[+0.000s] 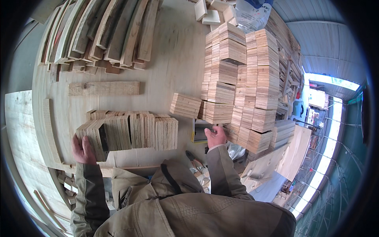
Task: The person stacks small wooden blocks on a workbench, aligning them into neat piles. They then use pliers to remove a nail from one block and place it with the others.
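A row of plywood blocks [142, 130] stands on edge on the table in front of me, split into a few bundles. The leftmost bundle [90, 136] leans, and a dark face shows beside it. My left hand [84, 151] is closed on that bundle's outer end, thumb and fingers around its near corner. To the right, my right hand [216, 137] has thumb and forefinger apart beside a dark grey, yellow-edged box [199, 131]. It is near the foot of the tall stacks of plywood blocks [223, 91]; nothing shows in it, and its other fingers are partly hidden.
Long rough boards [114, 31] are piled at the far left. A single board [103, 88] lies across the table [169, 51]. One block bundle [185, 105] sits askew against the stacks. A white bag [252, 15] lies behind them. Pliers-like tools [193, 158] lie near my body.
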The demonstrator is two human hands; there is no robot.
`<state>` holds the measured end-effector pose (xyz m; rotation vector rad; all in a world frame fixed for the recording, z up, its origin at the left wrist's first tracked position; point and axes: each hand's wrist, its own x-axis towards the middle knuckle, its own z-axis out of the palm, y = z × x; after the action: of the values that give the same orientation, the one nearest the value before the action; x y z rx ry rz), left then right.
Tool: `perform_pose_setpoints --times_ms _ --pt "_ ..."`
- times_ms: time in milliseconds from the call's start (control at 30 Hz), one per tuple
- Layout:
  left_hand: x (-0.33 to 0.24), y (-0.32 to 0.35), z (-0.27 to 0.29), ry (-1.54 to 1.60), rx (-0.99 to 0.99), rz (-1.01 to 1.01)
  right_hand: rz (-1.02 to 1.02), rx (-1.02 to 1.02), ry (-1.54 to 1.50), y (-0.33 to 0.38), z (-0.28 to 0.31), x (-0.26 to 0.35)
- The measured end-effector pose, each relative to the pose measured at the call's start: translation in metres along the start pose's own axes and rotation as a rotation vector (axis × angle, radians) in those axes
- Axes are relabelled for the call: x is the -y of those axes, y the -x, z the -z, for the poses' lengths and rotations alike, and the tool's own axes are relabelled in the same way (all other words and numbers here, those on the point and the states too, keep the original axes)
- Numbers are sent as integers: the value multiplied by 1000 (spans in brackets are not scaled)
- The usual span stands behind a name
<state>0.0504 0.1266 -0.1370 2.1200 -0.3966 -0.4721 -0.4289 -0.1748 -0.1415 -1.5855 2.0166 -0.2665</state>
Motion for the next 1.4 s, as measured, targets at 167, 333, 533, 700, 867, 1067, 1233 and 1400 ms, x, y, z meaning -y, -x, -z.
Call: perform_pose_setpoints --times_ms 167,333,533,700,867,1067,1233,1400 --pt "0 2 -1 66 23 21 208 -80 -69 -35 0 -11" --pt "-1 1 -1 33 7 -18 164 -66 -14 -38 9 -8" --pt "-6 4 5 8 55 103 126 -42 -9 -38 14 -2" --pt "-2 1 -3 -17 -46 -89 158 -59 22 -37 10 -5" --pt "0 1 -1 37 -10 -33 132 -64 -46 -36 9 -10" --pt "-4 1 -2 6 -13 -60 139 -78 5 -34 5 -21" --pt "-6 1 -1 -23 -23 -56 126 -49 -85 -25 5 -19" --pt "-4 1 -2 -15 -35 -55 153 25 -165 -4 2 0"
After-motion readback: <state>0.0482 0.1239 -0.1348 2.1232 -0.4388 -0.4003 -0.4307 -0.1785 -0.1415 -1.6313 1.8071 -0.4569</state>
